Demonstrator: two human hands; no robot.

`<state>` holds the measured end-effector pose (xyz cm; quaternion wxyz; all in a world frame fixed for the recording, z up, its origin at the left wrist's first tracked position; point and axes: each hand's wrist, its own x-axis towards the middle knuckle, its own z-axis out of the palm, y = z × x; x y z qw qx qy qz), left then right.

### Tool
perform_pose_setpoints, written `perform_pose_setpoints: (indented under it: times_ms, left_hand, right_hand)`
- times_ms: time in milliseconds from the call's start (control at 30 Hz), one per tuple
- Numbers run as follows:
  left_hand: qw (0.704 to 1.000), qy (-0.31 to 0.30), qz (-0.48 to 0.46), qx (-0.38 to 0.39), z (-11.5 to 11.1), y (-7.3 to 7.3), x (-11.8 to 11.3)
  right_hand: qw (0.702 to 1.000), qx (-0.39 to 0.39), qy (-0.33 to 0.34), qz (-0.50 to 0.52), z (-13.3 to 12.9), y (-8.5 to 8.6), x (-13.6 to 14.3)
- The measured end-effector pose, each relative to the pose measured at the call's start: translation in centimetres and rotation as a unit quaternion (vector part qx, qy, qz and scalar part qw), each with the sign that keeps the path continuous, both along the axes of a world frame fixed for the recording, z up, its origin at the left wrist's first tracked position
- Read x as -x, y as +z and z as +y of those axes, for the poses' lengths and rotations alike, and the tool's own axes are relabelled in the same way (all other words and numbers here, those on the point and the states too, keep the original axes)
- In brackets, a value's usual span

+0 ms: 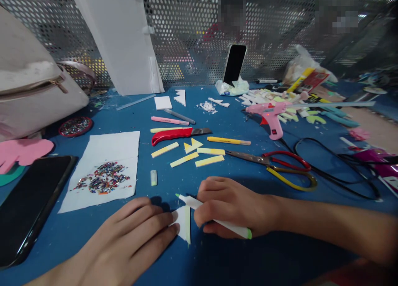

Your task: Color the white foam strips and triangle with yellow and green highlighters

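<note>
My right hand [231,205] is closed round a white highlighter [231,227] with a green tip and green end. Its tip points left, just above a small white foam-like piece [180,220] with a pale yellow-green strip along its right edge. The fingertips of my left hand [127,236] hold that piece at its left side against the table. A highlighter cap [153,177] lies apart, beyond my left hand. Farther off are several yellow-coloured strips [184,159], a small yellow crown-like piece [192,145] and scissors [267,159].
A red utility knife [172,135] lies beyond the strips, between pink [169,120] and yellow [228,140] highlighters. A pink glue gun [272,113] trails a black cable [336,178] at right. Glittery bits [107,178] on paper, a phone [34,207] and a bag [34,86] occupy the left.
</note>
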<state>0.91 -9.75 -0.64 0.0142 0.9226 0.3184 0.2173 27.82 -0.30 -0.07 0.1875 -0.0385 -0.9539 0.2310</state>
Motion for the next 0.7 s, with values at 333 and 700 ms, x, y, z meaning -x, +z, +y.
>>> perform_pose_setpoints:
  times_ms: [333,700]
  left_hand:
    - [1.0,0.0,-0.013,-0.004,0.08,0.23,-0.23]
    - [1.0,-0.011,-0.015,-0.008,0.3,0.43,-0.25]
  right_hand:
    - [1.0,0.023,0.011,0.014,0.06,0.56,0.16]
    - [0.999,0.027,0.0,0.028,0.02,0.11,-0.05]
